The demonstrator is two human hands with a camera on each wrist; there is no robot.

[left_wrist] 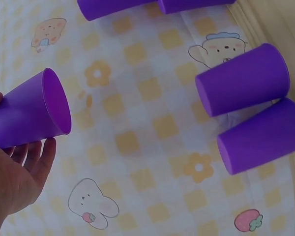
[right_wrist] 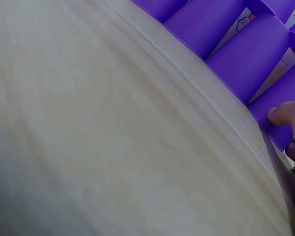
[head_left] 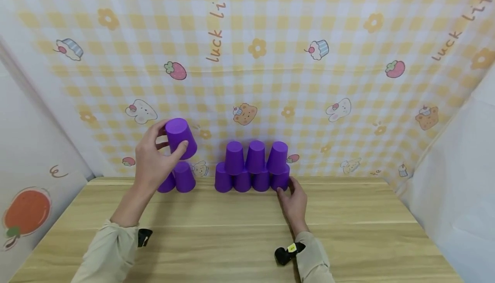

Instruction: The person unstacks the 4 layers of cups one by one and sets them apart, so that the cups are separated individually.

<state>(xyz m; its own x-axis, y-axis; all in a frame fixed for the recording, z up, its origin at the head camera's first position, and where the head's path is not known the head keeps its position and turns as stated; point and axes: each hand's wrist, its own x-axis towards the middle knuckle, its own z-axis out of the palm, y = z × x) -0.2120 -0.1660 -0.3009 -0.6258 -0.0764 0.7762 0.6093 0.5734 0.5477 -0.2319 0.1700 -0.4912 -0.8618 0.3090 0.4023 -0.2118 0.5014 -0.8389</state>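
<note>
Cups [head_left: 255, 157]; wooden tabletop [head_left: 216, 240]; checked backdrop [head_left: 284, 83]

So my head cam looks forward and down from furthest back, catching the table [head_left: 239, 235], the cloth [head_left: 270, 89] behind it and both hands. My left wrist cam [head_left: 145, 237] faces the cloth up close, turned sideways, with my left hand [left_wrist: 17, 182] at 8 o'clock. My right wrist cam [head_left: 288, 254] sits low and tilted, really near the table, stack of cups [right_wrist: 250, 59] at 1 to 3 o'clock. Head and right both get that stack.
</note>
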